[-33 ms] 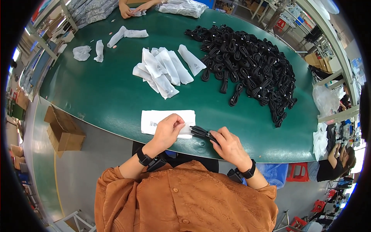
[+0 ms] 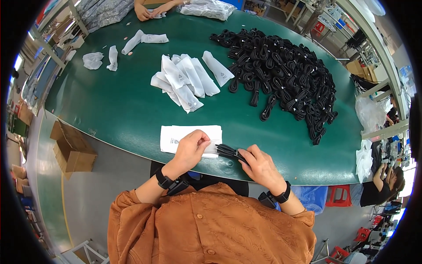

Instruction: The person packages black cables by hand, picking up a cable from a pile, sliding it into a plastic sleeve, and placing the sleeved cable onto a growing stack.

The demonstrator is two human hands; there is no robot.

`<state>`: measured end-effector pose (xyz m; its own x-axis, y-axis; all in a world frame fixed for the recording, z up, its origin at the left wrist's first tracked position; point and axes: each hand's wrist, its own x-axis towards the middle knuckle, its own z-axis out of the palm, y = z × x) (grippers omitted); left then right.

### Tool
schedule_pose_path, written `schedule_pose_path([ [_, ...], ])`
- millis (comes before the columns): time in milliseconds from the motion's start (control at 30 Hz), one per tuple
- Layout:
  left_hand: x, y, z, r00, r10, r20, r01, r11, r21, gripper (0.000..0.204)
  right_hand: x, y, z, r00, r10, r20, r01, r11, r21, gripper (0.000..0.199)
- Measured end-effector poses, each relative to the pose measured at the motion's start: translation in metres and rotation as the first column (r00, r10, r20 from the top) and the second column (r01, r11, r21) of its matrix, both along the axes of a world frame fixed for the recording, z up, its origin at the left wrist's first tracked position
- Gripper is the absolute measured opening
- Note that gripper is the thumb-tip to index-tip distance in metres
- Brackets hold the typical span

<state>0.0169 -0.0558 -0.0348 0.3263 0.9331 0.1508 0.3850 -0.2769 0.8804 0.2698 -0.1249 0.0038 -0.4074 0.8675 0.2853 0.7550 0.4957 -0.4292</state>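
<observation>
While no shift shows against the earlier picture: left hand (image 2: 192, 148) pinching white pouch (image 2: 184, 137) mouth; right hand (image 2: 259, 166) gripping coiled black cable (image 2: 227, 152), tip at opening, on table (image 2: 132, 119).

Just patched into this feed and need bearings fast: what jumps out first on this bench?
The big heap of black coiled cables on the far right of the green table dominates. At the near edge, the left hand pinches a white pouch off a flat stack while the right hand feeds a black cable bundle toward it. A loose pile of filled white pouches lies mid-table.
</observation>
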Motion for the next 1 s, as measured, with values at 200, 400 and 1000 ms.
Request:
schedule_pose_path([
  [200,0.000,-0.003,0.009,0.991,-0.131,0.004,0.126,0.963,0.240,0.009,0.002,0.007,0.002,0.987,-0.011,-0.161,-0.019,0.983,-0.181,0.028],
  [400,-0.002,-0.003,0.015,0.987,-0.135,0.086,0.099,0.938,0.333,0.012,0.015,0.016,0.001,0.947,-0.020,-0.321,-0.139,0.875,-0.464,0.025],
  [1000,0.000,-0.002,0.020,0.970,-0.212,-0.121,0.240,0.914,0.326,0.011,-0.008,0.006,0.014,0.994,0.104,-0.024,-0.103,0.994,0.044,0.039],
])
